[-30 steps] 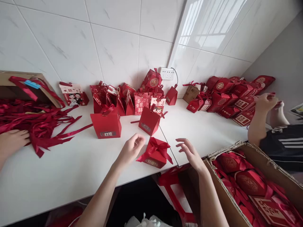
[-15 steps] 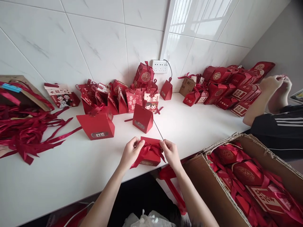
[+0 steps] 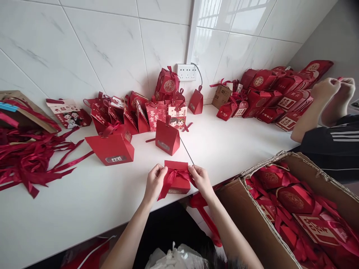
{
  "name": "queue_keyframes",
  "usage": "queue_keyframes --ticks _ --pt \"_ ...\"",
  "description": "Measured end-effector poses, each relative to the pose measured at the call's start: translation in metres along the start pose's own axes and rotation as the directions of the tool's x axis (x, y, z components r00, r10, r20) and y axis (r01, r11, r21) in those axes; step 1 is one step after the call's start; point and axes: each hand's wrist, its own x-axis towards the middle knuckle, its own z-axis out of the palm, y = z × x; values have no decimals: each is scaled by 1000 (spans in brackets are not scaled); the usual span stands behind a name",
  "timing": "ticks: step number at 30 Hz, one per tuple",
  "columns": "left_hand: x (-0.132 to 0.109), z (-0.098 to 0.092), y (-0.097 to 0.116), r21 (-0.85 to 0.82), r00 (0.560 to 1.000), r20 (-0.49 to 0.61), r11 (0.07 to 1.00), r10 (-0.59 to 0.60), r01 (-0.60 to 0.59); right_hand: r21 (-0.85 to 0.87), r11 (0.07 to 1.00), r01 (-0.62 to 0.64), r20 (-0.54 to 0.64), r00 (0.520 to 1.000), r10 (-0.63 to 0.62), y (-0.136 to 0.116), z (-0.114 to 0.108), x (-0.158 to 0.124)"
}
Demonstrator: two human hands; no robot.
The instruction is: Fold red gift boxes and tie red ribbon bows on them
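In front of me at the table's edge stands a small red gift box (image 3: pixel 178 184) with a flat top flap and a gold pattern low on its front. A dark red ribbon (image 3: pixel 174 173) is tied in a bow across it. My left hand (image 3: pixel 156 182) pinches the ribbon at the box's left side, its tail hanging below. At the right side, my right hand (image 3: pixel 201 180) pinches the ribbon between thumb and finger. Just behind stands a red box with a small window (image 3: pixel 167 137), and a wider windowed red box (image 3: pixel 112 149) is to its left.
Loose red ribbons (image 3: pixel 30 158) lie at the left. Several decorated boxes (image 3: pixel 120 112) line the wall, with more stacked red boxes (image 3: pixel 260 93) at the right. A cardboard carton (image 3: pixel 238 203) of ribboned boxes stands near my right arm. A co-worker's hands (image 3: pixel 333 91) are at far right.
My hands have pulled the ribbon a little, and the bow lies straighter and tighter across the box. The view has shifted slightly.
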Motion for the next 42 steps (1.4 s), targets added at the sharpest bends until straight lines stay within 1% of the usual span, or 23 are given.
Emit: queue_keyframes --ticks 2,4,6,8,10,12,14,16,19,21,23,25,26,27,28,29,30,31,32,33,35,39,42 --pt "1 -3 -2 -23 999 43 1000 -9 10 -144 979 147 37 989 -143 -6 -8 -4" --pt "3 -6 -8 -47 997 76 999 -16 19 -238 920 312 198 943 -268 -13 -16 -9" --pt "6 -7 -17 -58 998 64 998 -18 21 -282 872 400 399 876 -273 -18 -21 -11" --pt "7 -8 -26 -44 1000 16 999 -12 13 -291 869 401 452 858 -244 -19 -23 -12" --pt "6 -7 -34 -5 1000 -19 1000 3 -3 -192 930 313 344 909 -235 -18 -25 -11" --pt "2 -6 -38 51 1000 -2 998 25 -25 91 987 134 159 976 -148 -17 -29 -12" --pt "-2 -5 -37 110 997 60 992 50 -57 450 890 -73 57 997 52 -19 -37 -15" --pt "-6 -4 -35 157 989 127 983 77 -96 686 696 -212 93 974 205 -24 -48 -22" --pt "-7 -4 -32 206 975 186 966 119 -157 797 520 -307 209 948 239 -32 -65 -34" --pt "-5 -4 -32 262 967 207 944 150 -203 807 502 -311 223 948 228 -34 -73 -43" --pt "-4 -5 -33 321 958 227 916 174 -242 785 561 -261 156 961 230 -35 -81 -55" --pt "-4 -7 -34 354 953 245 899 177 -258 687 716 -126 -51 974 221 -36 -91 -70" --pt "-3 -7 -35 363 953 249 895 175 -259 567 823 -35 -214 958 188 -38 -99 -79" --pt "-3 -8 -36 371 953 248 892 175 -260 372 927 45 -403 908 118 -40 -109 -89" --pt "-4 -8 -36 378 953 246 888 177 -262 109 990 84 -579 816 -6 -43 -121 -100" --pt "-4 -9 -37 385 953 243 883 182 -267 -186 981 60 -691 702 -174 -46 -136 -111" --pt "-4 -9 -37 392 952 241 878 189 -274 -451 892 -30 -732 584 -351 -49 -152 -122" --pt "-3 -9 -38 399 950 242 872 198 -284 -636 760 -136 -698 520 -491 -52 -169 -132" --pt "-3 -10 -38 405 946 247 865 208 -296 -749 625 -221 -634 514 -578 -53 -187 -140" --pt "-3 -9 -38 410 943 251 859 218 -308 -812 516 -272 -573 537 -619 -51 -204 -146" --pt "-2 -9 -38 414 936 259 847 240 -332 -869 394 -299 -490 630 -602 -42 -232 -150" --pt "-2 -8 -37 422 927 267 833 263 -358 -875 375 -306 -460 765 -451 3 -257 -128" --pt "-1 -7 -37 415 925 265 833 274 -366 -846 386 -368 -504 787 -355 42 -255 -95"
